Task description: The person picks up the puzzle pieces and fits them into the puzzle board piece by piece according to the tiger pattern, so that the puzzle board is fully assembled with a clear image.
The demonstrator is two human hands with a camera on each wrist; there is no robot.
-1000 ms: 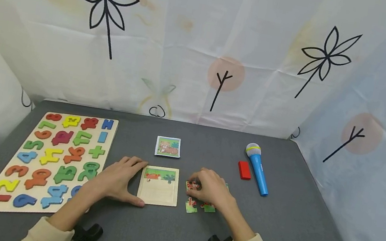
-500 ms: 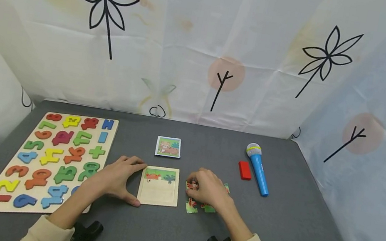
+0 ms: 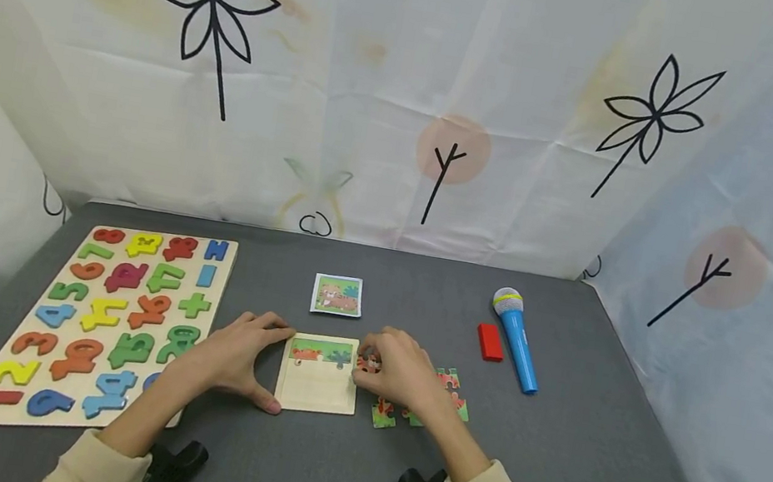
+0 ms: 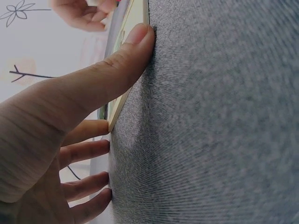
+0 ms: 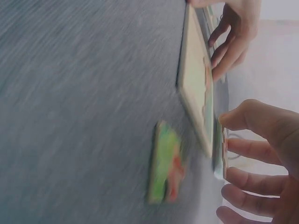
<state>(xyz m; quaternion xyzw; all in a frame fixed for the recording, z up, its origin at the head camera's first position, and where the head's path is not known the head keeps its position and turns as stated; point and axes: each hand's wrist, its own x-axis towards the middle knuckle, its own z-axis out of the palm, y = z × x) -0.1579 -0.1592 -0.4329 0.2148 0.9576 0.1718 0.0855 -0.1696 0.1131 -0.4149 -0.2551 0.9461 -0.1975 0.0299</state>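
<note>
A small wooden puzzle board [image 3: 316,390] lies mid-table, its top strip filled with green picture pieces and the rest bare wood. My left hand [image 3: 232,356] spreads thumb and forefinger against the board's left side, the thumb at the near corner and the forefinger at the far one. Just off the board's right edge, my right hand [image 3: 404,370] pinches a puzzle piece [image 3: 369,361] between thumb and fingers; the right wrist view shows that piece [image 5: 224,149] edge-on. Several loose puzzle pieces [image 3: 383,415] lie under and beside the right hand, partly hidden by it.
A large board of coloured numbers [image 3: 116,316] fills the left, partly behind the left forearm. Beyond the puzzle board lies a small picture card [image 3: 337,296]. At the back right are a red block [image 3: 490,343] and a blue toy microphone [image 3: 519,342].
My right hand has carried the pinched puzzle piece left from the loose pieces to the puzzle board's right edge, uncovering more pieces. The left hand stays at the board, its thumb shifted slightly left.
</note>
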